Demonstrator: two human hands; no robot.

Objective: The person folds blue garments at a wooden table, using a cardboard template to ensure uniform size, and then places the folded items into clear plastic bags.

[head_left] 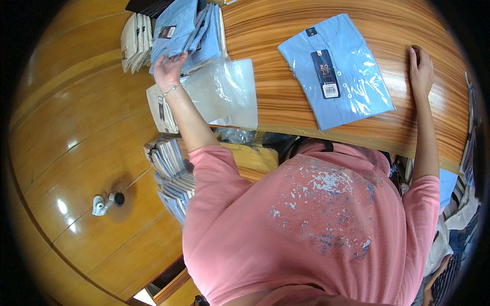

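Observation:
A light blue folded shirt [352, 76] in clear plastic, with a dark hang tag and white buttons, lies in front of me on the wood-grain table [265, 30]. At the far left, my left hand [170, 70] reaches up to the lower edge of a stack of blue packaged shirts [176, 25]. Its fingers are apart and the fingertips touch the packaging; no firm grip shows. My right hand [422, 71] rests on the table to the right of the single shirt, apart from it, fingers loosely stretched and holding nothing.
Clear plastic bags [229, 94] lie beside my left forearm. Beige packaged garments [137, 43] stand left of the blue stack. More folded packaged shirts [171, 173] are piled lower left, by my elbow. A small white camera-like device [102, 205] is on the yellow wooden surface at left.

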